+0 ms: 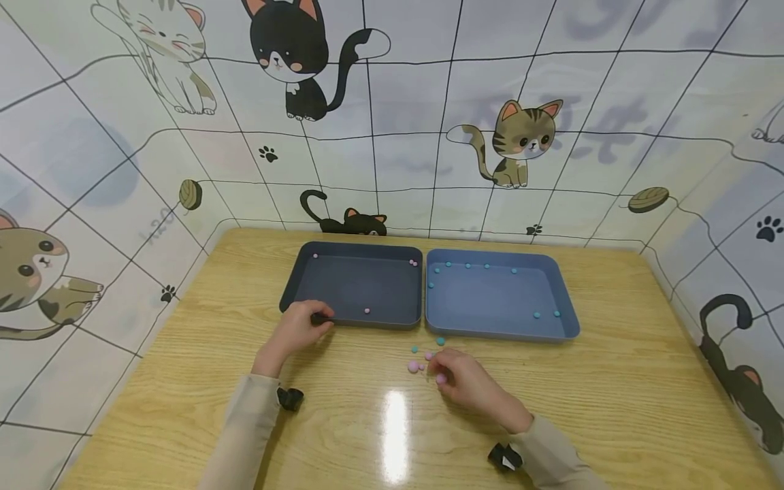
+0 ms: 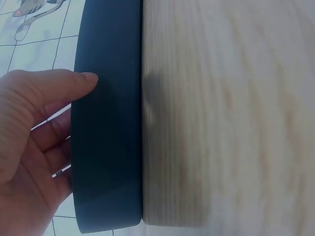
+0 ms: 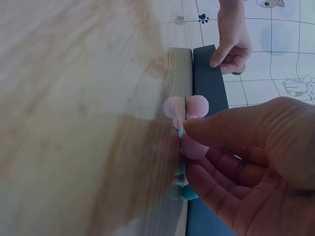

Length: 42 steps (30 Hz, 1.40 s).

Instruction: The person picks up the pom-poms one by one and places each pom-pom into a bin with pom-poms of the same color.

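Beige long sleeves (image 1: 245,422) cover both arms, with small black wrist cameras (image 1: 290,397).

Both forearms reach forward in beige sleeves, each wrist wearing a small black camera. The left hand (image 1: 298,328) lies ahead and to the left, fingers curled forward, thumb (image 2: 74,78) extended. The right hand (image 1: 463,379) sits nearer the middle, palm down, thumb and fingertips (image 3: 197,129) drawn together in a pinch.

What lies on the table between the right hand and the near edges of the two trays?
In the head view, loose teal balls and a pink ball lie on the table there, near the right hand.
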Available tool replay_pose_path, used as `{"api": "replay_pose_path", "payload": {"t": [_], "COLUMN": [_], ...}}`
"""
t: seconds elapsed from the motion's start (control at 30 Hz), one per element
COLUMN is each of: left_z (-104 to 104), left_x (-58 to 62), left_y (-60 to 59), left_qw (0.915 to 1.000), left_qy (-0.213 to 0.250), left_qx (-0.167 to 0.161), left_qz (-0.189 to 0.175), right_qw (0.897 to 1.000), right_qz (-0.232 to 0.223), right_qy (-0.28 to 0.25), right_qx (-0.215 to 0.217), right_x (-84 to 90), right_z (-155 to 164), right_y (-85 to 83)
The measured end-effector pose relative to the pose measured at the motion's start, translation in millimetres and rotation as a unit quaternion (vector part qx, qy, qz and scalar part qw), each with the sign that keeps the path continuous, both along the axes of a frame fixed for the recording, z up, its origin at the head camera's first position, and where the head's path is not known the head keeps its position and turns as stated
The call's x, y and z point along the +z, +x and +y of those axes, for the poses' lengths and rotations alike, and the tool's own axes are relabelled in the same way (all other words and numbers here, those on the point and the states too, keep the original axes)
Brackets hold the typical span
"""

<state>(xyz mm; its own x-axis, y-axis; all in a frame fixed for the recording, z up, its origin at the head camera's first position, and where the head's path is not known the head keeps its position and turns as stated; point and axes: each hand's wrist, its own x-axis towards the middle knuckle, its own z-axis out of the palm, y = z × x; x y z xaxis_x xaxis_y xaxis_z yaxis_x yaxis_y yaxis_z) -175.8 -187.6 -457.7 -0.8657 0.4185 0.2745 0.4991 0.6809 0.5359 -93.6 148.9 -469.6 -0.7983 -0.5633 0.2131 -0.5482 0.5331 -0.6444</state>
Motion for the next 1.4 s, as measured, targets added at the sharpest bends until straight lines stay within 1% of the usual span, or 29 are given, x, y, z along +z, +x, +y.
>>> {"api": "replay_pose_path", "payload": {"t": [0.23,0.4,0.6,0.73,0.87,0.97,1.1,1.23,1.33,1.4], "left_z": [-3.5,-4.9,-4.7,-5.8,-6.7,-7.9,-9.2,-9.0,-9.3,-9.4], "left_x": [-5.8,-6.9,-6.1,-6.9,-7.8,-8.2,-6.5,-3.3,-1.9,-0.6], "left_y": [-5.1,-7.0,-7.5,-8.0,-8.8,-9.9,-11.3,-12.7,-14.6,-15.6], "left_qw": [0.9996,0.9987,0.9975,0.9966,0.9959,0.9959,0.9955,0.9951,0.9956,0.9953], "left_qy": [0.021,0.032,0.047,0.059,0.065,0.061,0.054,0.038,0.019,0.016], "left_qx": [0.003,0.006,0.007,0.002,0.000,0.000,-0.003,-0.001,-0.001,-0.001], "left_qz": [-0.021,-0.039,-0.053,-0.058,-0.063,-0.067,-0.079,-0.091,-0.091,-0.095], "right_qw": [1.000,1.000,0.998,0.996,0.993,0.989,0.984,0.982,0.980,0.980], "right_qz": [0.004,-0.016,-0.033,-0.042,-0.040,-0.044,-0.061,-0.069,-0.066,-0.067], "right_qy": [-0.004,-0.013,-0.058,-0.084,-0.114,-0.141,-0.165,-0.175,-0.184,-0.189], "right_qx": [0.000,0.002,0.004,0.008,0.016,0.017,0.013,0.015,0.018,0.017], "right_x": [-2.3,-2.1,0.4,5.8,11.6,14.6,18.3,21.2,21.8,22.1], "right_z": [0.4,1.5,-0.3,-1.0,-2.0,-3.4,-5.4,-8.0,-10.2,-11.5], "right_y": [-2.0,-4.0,-6.3,-8.6,-13.6,-18.5,-24.8,-29.9,-33.0,-34.3]}}
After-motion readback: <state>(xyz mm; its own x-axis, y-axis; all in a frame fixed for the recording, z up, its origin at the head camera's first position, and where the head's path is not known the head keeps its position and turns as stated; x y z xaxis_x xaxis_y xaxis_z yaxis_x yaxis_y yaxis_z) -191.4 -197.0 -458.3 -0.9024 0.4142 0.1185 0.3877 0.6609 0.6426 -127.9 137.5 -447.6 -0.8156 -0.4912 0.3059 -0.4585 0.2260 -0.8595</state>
